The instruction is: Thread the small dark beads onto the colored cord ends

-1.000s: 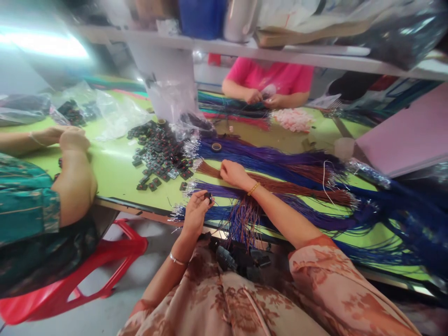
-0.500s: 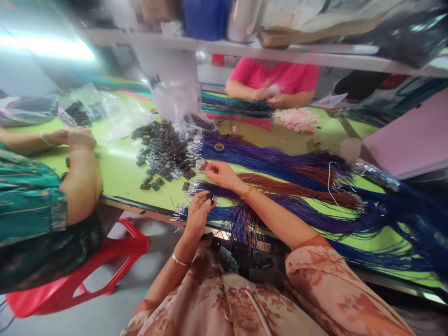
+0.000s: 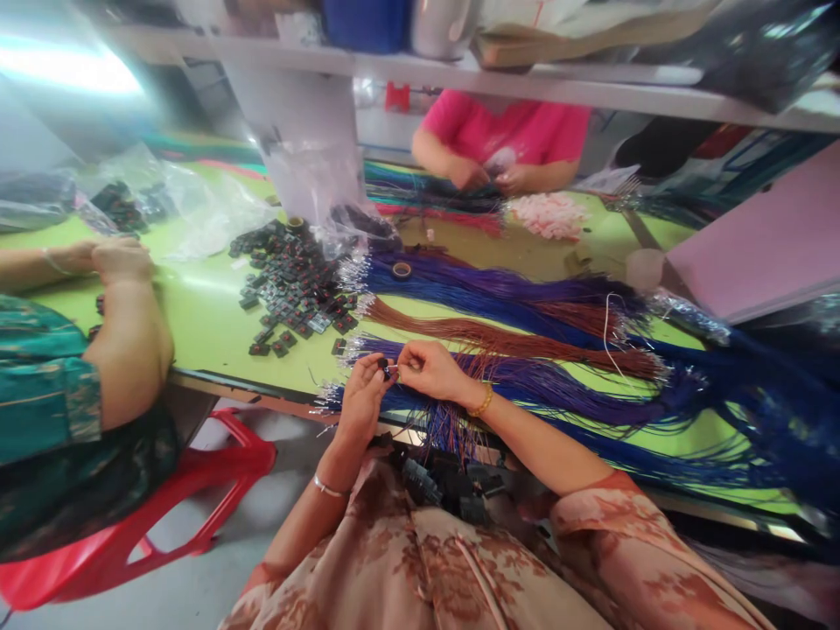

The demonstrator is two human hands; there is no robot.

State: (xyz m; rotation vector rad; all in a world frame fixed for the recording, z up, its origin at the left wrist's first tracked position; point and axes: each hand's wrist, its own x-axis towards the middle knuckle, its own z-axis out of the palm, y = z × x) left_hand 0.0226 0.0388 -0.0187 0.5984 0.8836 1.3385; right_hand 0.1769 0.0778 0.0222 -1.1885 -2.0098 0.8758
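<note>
- Two bare hands meet just below the view's middle: the left hand (image 3: 360,395) toward seven o'clock, the right hand (image 3: 437,372) at six.
- Left fingers are closed round a small black piece (image 3: 384,368), held above the near part of the bench (image 3: 203,324); they cover much of it, and its details are too small to make out.
- Right fingers are pinched on a thin pale wire end (image 3: 394,368); the rest of that wire cannot be traced past the hand.
- Wire end: its long axis runs roughly from three to nine o'clock, the tip toward nine, facing the black piece. Touching or just apart, I cannot tell. The black piece's own axis is hidden.
- Half a second ago the right fingers were up toward eleven o'clock, near the tips of the brown wires (image 3: 512,335); now they are beside the left hand, which has kept the black piece.
- Toward ten o'clock lies a heap of similar pieces (image 3: 292,284).
- At twelve, the shelf (image 3: 591,93) hides the head of a person in pink (image 3: 551,131); what that person holds is blurred.
</note>
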